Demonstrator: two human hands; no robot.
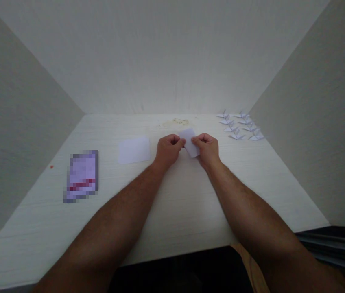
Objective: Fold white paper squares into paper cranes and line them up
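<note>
A small white sheet of paper is held between both hands above the middle of the white table. My left hand pinches its left edge with curled fingers. My right hand grips its right side, thumb on top. The sheet is tilted, with its upper part showing between the two hands and its lower corner sticking out below my right thumb.
A second white sheet lies flat left of my hands. A blurred-out booklet lies further left. Several small folded paper pieces sit in rows at the back right. Crumbly bits lie by the back wall. Walls close in three sides.
</note>
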